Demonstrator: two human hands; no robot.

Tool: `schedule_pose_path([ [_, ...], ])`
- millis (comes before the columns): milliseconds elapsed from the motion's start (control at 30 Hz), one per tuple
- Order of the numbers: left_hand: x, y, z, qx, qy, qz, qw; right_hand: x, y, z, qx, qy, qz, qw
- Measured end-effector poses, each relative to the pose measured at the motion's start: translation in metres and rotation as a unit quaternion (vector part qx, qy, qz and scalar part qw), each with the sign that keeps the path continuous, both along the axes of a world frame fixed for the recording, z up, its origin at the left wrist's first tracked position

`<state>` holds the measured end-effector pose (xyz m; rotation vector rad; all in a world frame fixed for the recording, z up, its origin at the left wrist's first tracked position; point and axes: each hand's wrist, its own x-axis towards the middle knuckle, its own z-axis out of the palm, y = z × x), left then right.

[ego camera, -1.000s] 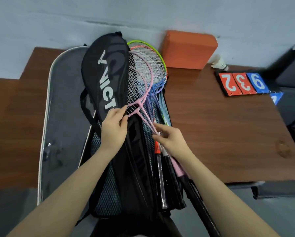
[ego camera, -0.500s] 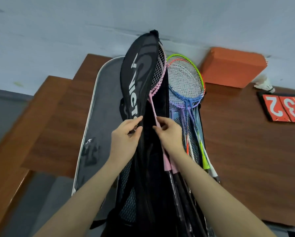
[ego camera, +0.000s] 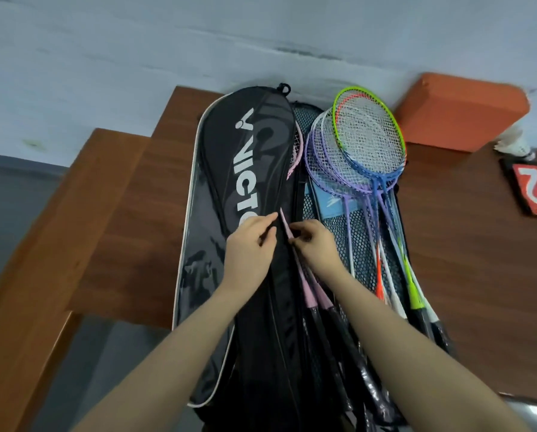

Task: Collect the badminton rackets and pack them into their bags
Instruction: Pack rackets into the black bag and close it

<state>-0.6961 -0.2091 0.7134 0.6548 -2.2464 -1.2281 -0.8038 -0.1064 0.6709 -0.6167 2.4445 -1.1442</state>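
Head view: pink rackets [ego camera: 304, 277] mostly inside black cover [ego camera: 254, 169] on bench [ego camera: 479, 244]. Left hand [ego camera: 250, 247] grips cover edge; right hand [ego camera: 315, 243] pinches pink shaft. Loose rackets [ego camera: 360, 151] beside remain unpacked; cover unzipped.

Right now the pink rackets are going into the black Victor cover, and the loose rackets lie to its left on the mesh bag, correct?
Not quite. The head view shows the loose rackets to the right of the black cover, not the left. The rest holds: pink rackets sit partly inside the cover, with the left hand and right hand at its opening.
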Motion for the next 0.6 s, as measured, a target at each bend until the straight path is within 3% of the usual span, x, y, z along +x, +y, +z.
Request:
schedule_pose_path([
  [167,-0.001,0.009,-0.014,-0.016,-0.013,-0.02,1.0,0.008,0.023,0.004,0.028,-0.001,0.033,0.999],
  [267,-0.005,0.017,-0.018,-0.14,-0.085,-0.049,0.985,0.019,0.05,0.01,0.021,0.009,0.052,0.998],
  [367,0.005,0.038,-0.025,-0.272,-0.16,-0.085,0.945,0.033,0.089,0.013,-0.009,0.003,0.032,0.999],
  [600,0.071,0.11,-0.04,-0.255,-0.327,-0.013,0.91,0.064,0.171,0.0,0.046,0.059,0.097,0.992],
])
